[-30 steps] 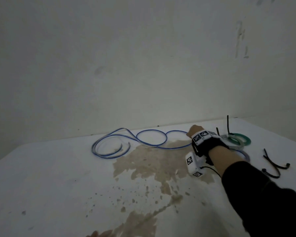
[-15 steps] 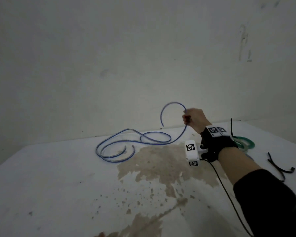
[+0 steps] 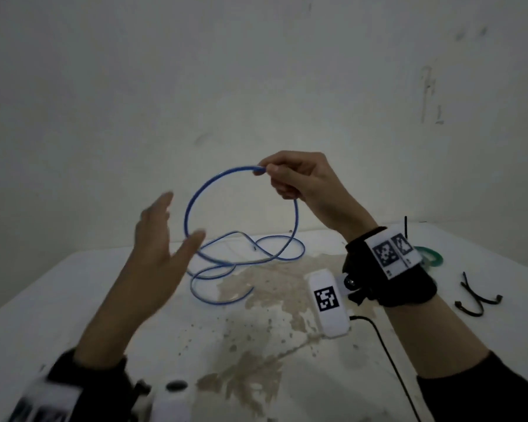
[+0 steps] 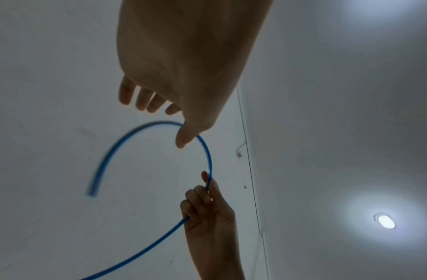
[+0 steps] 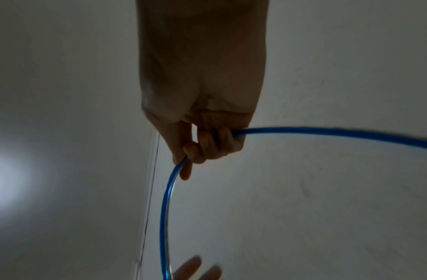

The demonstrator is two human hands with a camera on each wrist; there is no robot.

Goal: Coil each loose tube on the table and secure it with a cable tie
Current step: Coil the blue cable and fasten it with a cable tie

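Observation:
A long blue tube [image 3: 192, 208] rises from the table in one raised loop; the rest of it lies in loose curves on the table [image 3: 58, 300]. My right hand [image 3: 290, 178] holds it near its free end, fingers curled round it, above the table; the right wrist view shows the same grip on the blue tube [image 5: 327, 132] by the right hand [image 5: 202, 145]. My left hand [image 3: 165, 233] is raised with straight fingers beside the loop's left side, its thumb in front of the tube. In the left wrist view the left hand [image 4: 159, 106] holds nothing next to the tube [image 4: 207, 155].
A green coiled tube [image 3: 430, 257] with an upright black cable tie [image 3: 406, 228] lies at the back right. Two loose black cable ties [image 3: 476, 295] lie near the right edge. A brown stain [image 3: 275, 287] covers the table's middle. A wall stands close behind.
My right hand has lifted the tube's end higher and nearer, making a bigger raised loop. My left hand has come up from the bottom edge to the loop's left side.

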